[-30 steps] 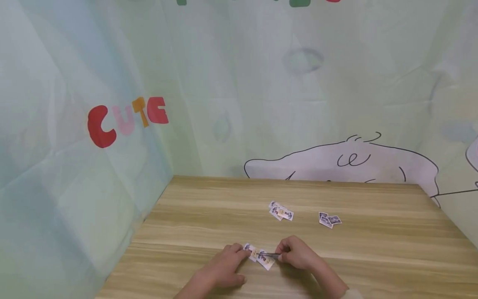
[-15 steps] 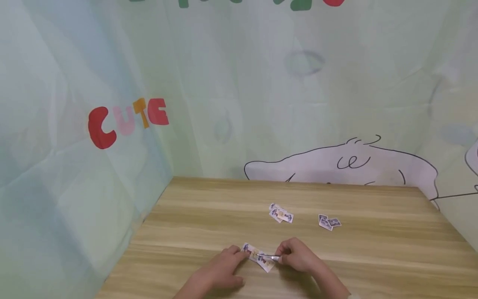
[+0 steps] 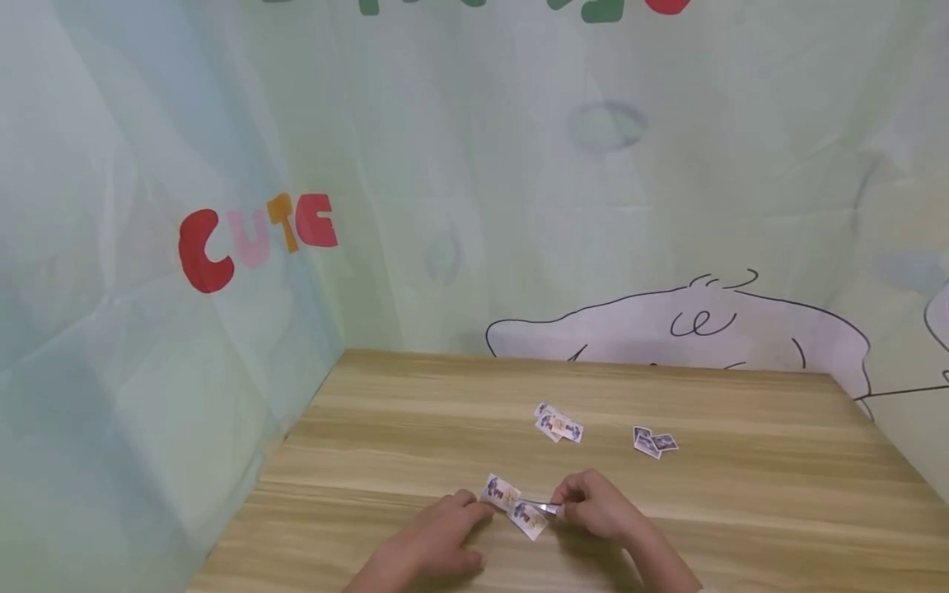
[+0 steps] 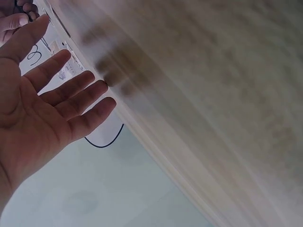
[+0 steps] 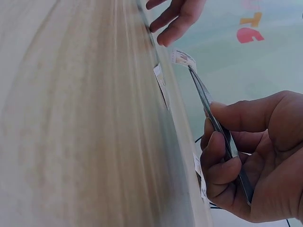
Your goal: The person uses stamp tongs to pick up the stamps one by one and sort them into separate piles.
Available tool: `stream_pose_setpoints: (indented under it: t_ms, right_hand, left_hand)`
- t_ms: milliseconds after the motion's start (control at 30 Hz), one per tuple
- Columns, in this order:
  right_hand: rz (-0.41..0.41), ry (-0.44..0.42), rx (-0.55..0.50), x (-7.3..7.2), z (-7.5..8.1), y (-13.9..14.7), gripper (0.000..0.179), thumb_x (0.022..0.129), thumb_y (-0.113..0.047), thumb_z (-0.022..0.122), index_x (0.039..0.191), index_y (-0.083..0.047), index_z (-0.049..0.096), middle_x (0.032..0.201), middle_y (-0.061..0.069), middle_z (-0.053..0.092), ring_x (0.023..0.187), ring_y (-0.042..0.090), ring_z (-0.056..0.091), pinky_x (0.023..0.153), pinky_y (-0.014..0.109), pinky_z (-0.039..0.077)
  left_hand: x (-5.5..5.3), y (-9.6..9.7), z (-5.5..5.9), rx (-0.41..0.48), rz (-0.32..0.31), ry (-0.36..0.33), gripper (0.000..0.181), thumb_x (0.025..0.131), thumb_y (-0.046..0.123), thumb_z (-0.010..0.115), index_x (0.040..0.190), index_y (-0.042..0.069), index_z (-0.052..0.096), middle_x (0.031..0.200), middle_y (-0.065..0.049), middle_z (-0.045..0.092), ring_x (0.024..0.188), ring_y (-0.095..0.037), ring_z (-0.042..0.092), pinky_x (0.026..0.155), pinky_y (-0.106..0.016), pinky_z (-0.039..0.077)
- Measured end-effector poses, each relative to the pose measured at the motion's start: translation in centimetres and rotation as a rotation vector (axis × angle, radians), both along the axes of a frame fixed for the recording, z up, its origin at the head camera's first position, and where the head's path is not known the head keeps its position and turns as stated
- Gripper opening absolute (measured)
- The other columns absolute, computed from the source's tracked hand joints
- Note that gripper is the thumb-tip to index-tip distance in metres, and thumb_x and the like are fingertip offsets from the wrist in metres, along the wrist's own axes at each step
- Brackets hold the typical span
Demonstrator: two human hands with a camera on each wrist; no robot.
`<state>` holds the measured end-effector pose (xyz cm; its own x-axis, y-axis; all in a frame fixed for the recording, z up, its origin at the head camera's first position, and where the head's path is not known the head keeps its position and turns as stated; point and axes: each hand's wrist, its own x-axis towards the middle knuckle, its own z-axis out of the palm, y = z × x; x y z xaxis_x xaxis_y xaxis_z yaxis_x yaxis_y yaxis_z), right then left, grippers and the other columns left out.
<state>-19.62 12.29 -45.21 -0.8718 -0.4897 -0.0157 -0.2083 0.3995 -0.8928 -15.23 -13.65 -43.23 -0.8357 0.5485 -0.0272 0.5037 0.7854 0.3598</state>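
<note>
My right hand (image 3: 596, 504) pinches a pair of metal tweezers (image 5: 202, 90) between thumb and fingers. At the tweezers' tips is a small printed stamp (image 3: 501, 492), held above the tabletop in the right wrist view (image 5: 183, 58). A second, similar stamp (image 3: 529, 521) lies on the wood just below it, partly overlapped by the tweezers in the head view. My left hand (image 3: 445, 531) rests at the left of the stamps, fingers extended and apart, holding nothing. Its fingertips are close to the table near the raised stamp's lower edge.
Several similar overlapping stamps (image 3: 559, 423) form a group farther back on the wooden table (image 3: 415, 412). Right of them lies another small cluster of darker stamps (image 3: 652, 441). A printed cloth backdrop (image 3: 445, 165) hangs behind and along the left side.
The tweezers' tips have taken hold of the left stamp and raised it, shifting it slightly up and away from my left fingertips. The other stamp groups stay put.
</note>
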Motion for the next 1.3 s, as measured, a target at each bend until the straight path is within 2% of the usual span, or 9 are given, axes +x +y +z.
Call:
stream_pose_setpoints:
  t_ms: [233, 500, 767, 933, 1167, 1300]
  right_hand:
    - [-0.028, 0.02, 0.024, 0.1, 0.0, 0.8, 0.009, 0.074, 0.003, 0.061, 0.082, 0.002, 0.064, 0.073, 0.009, 0.059, 0.067, 0.019, 0.051, 0.063, 0.033, 0.044]
    - [-0.05, 0.007, 0.005, 0.1, -0.2, 1.5, 0.009, 0.074, 0.003, 0.062, 0.083, 0.003, 0.064, 0.074, 0.009, 0.059, 0.067, 0.019, 0.051, 0.063, 0.033, 0.045]
    - [-0.079, 0.011, 0.021, 0.2, -0.3, 2.1, 0.009, 0.074, 0.003, 0.063, 0.082, 0.003, 0.065, 0.074, 0.008, 0.059, 0.068, 0.02, 0.051, 0.064, 0.035, 0.044]
    - [-0.108, -0.004, 0.024, 0.3, -0.1, 2.6, 0.009, 0.074, 0.003, 0.063, 0.083, 0.003, 0.064, 0.075, 0.006, 0.058, 0.068, 0.02, 0.05, 0.063, 0.035, 0.044]
    - [-0.123, -0.02, -0.005, 0.0, -0.1, 3.0, 0.01, 0.074, 0.003, 0.063, 0.084, 0.005, 0.064, 0.074, 0.006, 0.057, 0.065, 0.019, 0.049, 0.058, 0.031, 0.044]
    - [-0.142, -0.03, -0.015, -0.1, -0.2, 3.3, 0.012, 0.073, 0.004, 0.062, 0.084, 0.006, 0.064, 0.073, 0.006, 0.056, 0.063, 0.018, 0.049, 0.054, 0.028, 0.044]
  left_hand:
    - [0.1, 0.6, 0.4, 0.006, -0.006, 0.015, 0.057, 0.072, 0.025, 0.071, 0.126, 0.015, 0.057, 0.117, -0.001, 0.054, 0.102, -0.016, 0.052, 0.088, -0.034, 0.045]
    - [0.0, 1.2, 0.5, -0.007, -0.004, 0.012, 0.056, 0.073, 0.027, 0.072, 0.126, 0.015, 0.058, 0.123, -0.006, 0.053, 0.108, -0.02, 0.051, 0.091, -0.038, 0.044]
    - [-0.1, 2.0, 0.2, -0.05, -0.043, 0.035, 0.054, 0.073, 0.03, 0.072, 0.123, 0.016, 0.059, 0.118, -0.002, 0.055, 0.103, -0.018, 0.053, 0.088, -0.035, 0.045]
    - [0.0, 2.6, -0.1, -0.047, -0.076, 0.068, 0.052, 0.073, 0.031, 0.072, 0.12, 0.015, 0.061, 0.117, -0.001, 0.055, 0.103, -0.017, 0.052, 0.087, -0.033, 0.045]
    - [-0.1, 2.9, -0.4, -0.058, -0.073, 0.074, 0.052, 0.071, 0.03, 0.073, 0.12, 0.014, 0.061, 0.117, -0.001, 0.055, 0.104, -0.017, 0.052, 0.089, -0.034, 0.044]
    - [-0.1, 3.1, -0.6, -0.071, -0.065, 0.04, 0.055, 0.071, 0.03, 0.073, 0.123, 0.016, 0.06, 0.118, 0.0, 0.054, 0.105, -0.016, 0.051, 0.09, -0.034, 0.043]
